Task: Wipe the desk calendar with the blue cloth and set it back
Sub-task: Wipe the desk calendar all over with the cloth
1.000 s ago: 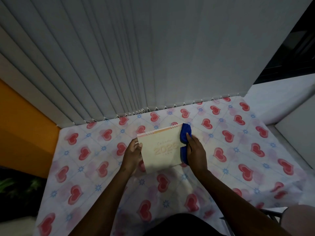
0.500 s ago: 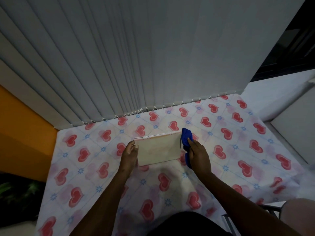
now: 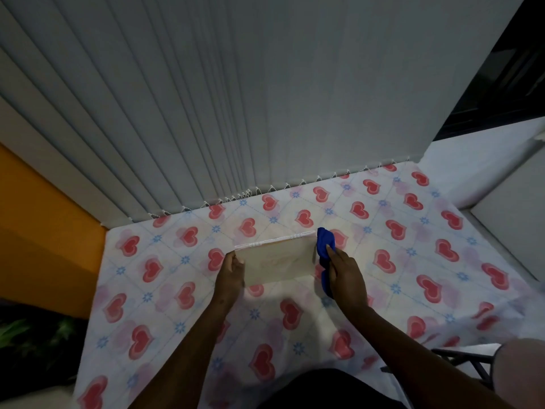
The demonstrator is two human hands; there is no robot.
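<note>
The cream desk calendar stands near the middle of the table, spiral binding on its far top edge, its face leaning toward me. My left hand grips its left edge. My right hand is at its right edge, fingers closed on the bunched blue cloth, which presses against that edge and hangs down beside my palm. Whether the calendar's base touches the tablecloth I cannot tell.
The table wears a white cloth with red hearts. Grey vertical blinds hang right behind its far edge. An orange wall is to the left, a white ledge to the right, and a dark chair frame at lower right.
The calendar has tipped from face-up toward me to more upright and moved lower and farther away. Both hands followed it; the cloth stayed at its right edge.
</note>
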